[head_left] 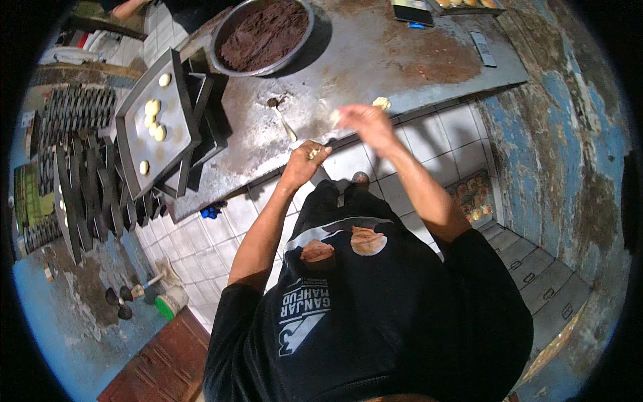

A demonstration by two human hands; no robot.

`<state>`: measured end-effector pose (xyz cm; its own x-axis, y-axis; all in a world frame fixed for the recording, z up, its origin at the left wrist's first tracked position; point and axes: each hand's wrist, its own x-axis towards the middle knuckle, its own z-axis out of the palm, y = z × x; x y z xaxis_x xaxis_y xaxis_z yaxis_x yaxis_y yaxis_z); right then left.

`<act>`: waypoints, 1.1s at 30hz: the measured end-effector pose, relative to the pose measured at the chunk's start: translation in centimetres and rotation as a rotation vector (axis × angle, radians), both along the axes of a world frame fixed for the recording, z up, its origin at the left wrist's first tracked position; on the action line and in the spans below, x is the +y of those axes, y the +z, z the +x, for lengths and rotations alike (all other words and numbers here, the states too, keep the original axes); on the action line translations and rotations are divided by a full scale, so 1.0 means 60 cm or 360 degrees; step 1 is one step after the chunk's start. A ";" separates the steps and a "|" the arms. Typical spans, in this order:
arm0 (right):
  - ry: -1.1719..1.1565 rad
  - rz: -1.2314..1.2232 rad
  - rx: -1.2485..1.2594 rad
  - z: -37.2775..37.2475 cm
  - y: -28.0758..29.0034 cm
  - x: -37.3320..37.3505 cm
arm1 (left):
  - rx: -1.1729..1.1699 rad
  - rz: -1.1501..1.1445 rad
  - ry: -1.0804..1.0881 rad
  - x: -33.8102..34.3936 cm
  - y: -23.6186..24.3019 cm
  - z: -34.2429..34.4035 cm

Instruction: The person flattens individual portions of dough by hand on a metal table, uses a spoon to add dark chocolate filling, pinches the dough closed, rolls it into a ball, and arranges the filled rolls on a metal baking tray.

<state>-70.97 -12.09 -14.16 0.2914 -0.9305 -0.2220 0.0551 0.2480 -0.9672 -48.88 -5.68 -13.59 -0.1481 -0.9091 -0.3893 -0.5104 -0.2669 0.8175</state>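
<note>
My left hand (307, 163) is at the table's near edge, its fingers curled round a small piece of pale dough (313, 153). Just beyond it lies a spoon (287, 125) with dark filling on its bowl, its handle pointing toward that hand. To the right, my right hand (367, 125) is raised and somewhat smeared by motion. Its fingertips are closed on a pale bit of dough (335, 117). Behind the right hand, another lump of yellowish dough (382, 103) rests near the table edge. A large metal bowl (309, 35) of dark brown crumbly filling (264, 37) stands farther back.
Stacked metal trays (127, 144) sit at the table's left, the top one carrying several pale dough balls (153, 107). More dark trays (80, 194) stand left of them. A phone-like device (412, 12) and a pale slim object (483, 49) lie at the far right of the worktable (375, 40).
</note>
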 end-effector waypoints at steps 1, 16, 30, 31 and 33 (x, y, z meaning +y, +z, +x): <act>-0.0212 -0.0198 0.0312 -0.022 -0.041 -0.026 | 0.0099 0.0007 -0.0003 0.006 0.006 0.011; 0.1418 -0.0617 0.0292 0.254 0.195 -0.072 | 0.0423 -0.0647 0.0572 0.053 0.137 0.115; 0.0617 0.0462 -0.0638 0.652 0.166 0.047 | 0.0795 -0.0890 0.1292 0.043 0.139 0.432; 0.0764 0.0588 -0.0612 0.681 0.172 0.037 | 0.1099 -0.0732 0.1354 0.043 0.134 0.469; 0.0999 0.0702 -0.0465 0.743 0.172 -0.006 | 0.1318 -0.0600 0.1481 0.039 0.154 0.531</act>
